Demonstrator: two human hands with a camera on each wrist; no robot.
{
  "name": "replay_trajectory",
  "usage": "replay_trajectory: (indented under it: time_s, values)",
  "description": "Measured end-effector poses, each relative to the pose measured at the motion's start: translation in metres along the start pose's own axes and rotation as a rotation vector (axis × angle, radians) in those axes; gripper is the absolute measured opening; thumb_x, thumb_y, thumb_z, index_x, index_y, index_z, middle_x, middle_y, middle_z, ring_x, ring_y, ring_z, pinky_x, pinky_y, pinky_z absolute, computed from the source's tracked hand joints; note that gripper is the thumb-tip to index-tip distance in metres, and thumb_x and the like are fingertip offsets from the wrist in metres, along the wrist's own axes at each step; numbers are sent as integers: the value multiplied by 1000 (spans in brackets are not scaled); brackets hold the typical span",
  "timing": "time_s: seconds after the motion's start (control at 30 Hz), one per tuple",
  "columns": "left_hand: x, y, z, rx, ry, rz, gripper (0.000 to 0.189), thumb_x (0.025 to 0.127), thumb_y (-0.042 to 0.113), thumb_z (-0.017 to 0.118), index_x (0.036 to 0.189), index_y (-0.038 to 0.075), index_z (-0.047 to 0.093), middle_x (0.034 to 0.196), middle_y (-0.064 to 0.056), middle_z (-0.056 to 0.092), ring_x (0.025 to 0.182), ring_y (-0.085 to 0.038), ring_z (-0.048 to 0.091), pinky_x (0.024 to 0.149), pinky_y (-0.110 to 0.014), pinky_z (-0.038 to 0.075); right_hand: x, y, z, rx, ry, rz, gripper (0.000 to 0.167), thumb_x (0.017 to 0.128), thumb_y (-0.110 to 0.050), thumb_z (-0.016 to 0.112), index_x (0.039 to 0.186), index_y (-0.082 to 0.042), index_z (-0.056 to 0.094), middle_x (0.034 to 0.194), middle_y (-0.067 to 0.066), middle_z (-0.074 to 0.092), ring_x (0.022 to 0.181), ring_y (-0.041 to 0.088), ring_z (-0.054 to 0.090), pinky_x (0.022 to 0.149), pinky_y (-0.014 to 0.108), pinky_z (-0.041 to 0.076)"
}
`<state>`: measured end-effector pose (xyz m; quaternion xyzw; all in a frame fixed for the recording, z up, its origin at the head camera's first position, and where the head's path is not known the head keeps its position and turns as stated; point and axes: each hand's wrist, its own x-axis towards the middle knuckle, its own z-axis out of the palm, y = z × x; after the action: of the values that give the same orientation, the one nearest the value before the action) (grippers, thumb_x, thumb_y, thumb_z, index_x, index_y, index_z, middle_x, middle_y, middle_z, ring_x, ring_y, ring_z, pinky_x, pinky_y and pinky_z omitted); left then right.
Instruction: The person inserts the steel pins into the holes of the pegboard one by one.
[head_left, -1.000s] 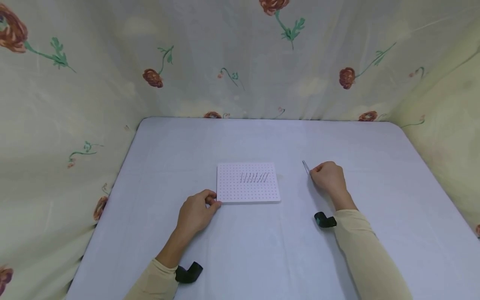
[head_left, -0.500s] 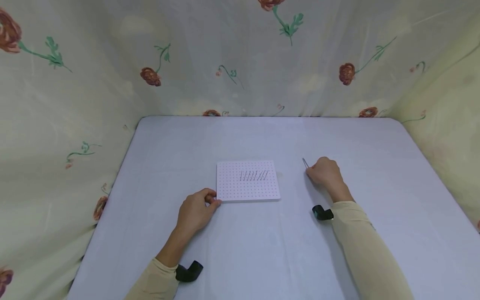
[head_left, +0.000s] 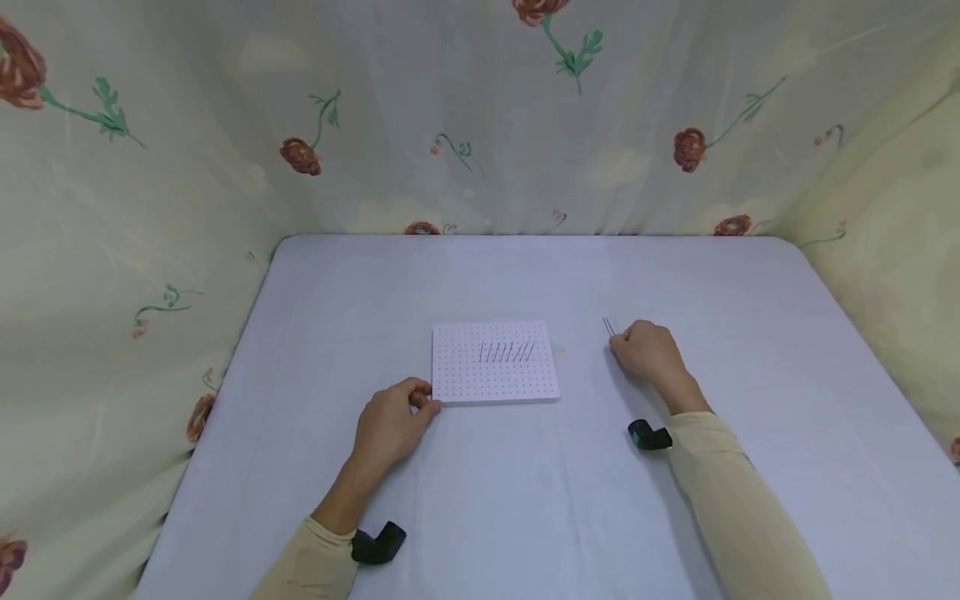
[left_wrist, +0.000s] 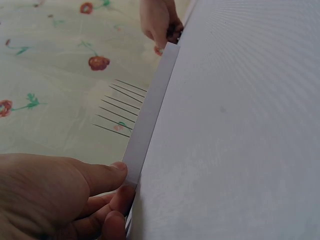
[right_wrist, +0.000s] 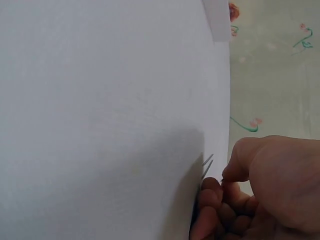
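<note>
A white pegboard (head_left: 457, 379) with a grid of small holes lies mid-table. Several thin metal pins (head_left: 507, 352) stand in a row in it, and they rise from its top in the left wrist view. My left hand (head_left: 393, 421) grips the board's near left corner, with the thumb (left_wrist: 107, 177) against its edge. Right of the board, my right hand (head_left: 648, 354) holds what look like metal tweezers (head_left: 608, 326), the two thin tips pointing away and slightly apart. Most of the tweezers is hidden in the fingers. In the right wrist view the tips (right_wrist: 208, 167) show beyond the curled fingers.
A white cloth covers the table (head_left: 495, 500), whose far edge meets a flowered curtain (head_left: 390, 108) hanging on the back and both sides. Black wrist mounts (head_left: 378, 543) sit at both sleeves.
My right hand has shifted slightly left with the tweezers, and less of them now shows past the fingers. My left hand and the board stay put; the head view tilts slightly.
</note>
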<state>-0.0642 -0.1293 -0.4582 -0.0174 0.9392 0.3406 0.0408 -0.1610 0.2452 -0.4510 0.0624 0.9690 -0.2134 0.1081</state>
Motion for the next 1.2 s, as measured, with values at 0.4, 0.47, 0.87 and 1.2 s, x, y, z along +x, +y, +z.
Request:
replay_trajectory:
  time_s: [0.4,0.47,0.87,1.2]
  values:
    - [1,-2,2,7,3,15,28,92,24,76,114,7,73,83,1,71,68,-14,55,60,-27,39,-10,14,2,173,78,60,30,94,-24,53,109,2,59,105,21,63,95,33,58,74,35,46]
    - [1,-2,1,10,5,17,28,92,24,76,114,7,73,84,1,71,68,-14,55,60,-26,40,-10,15,4,190,109,56,30,94,-22,53,109,2,59,103,20,64,93,32,58,73,35,45]
    - [0,-1,0,9,4,7,29,92,24,76,115,7,73,85,-1,72,66,-14,54,58,-26,39,-12,14,9,293,220,90,31,97,-24,52,116,-1,62,104,17,65,92,29,60,74,31,43]
    - [0,-1,0,3,5,1,28,92,24,76,114,7,73,83,1,71,67,-14,54,58,-26,39,-14,8,7,349,266,123,34,102,-28,48,118,-4,68,100,11,63,88,25,56,73,31,42]
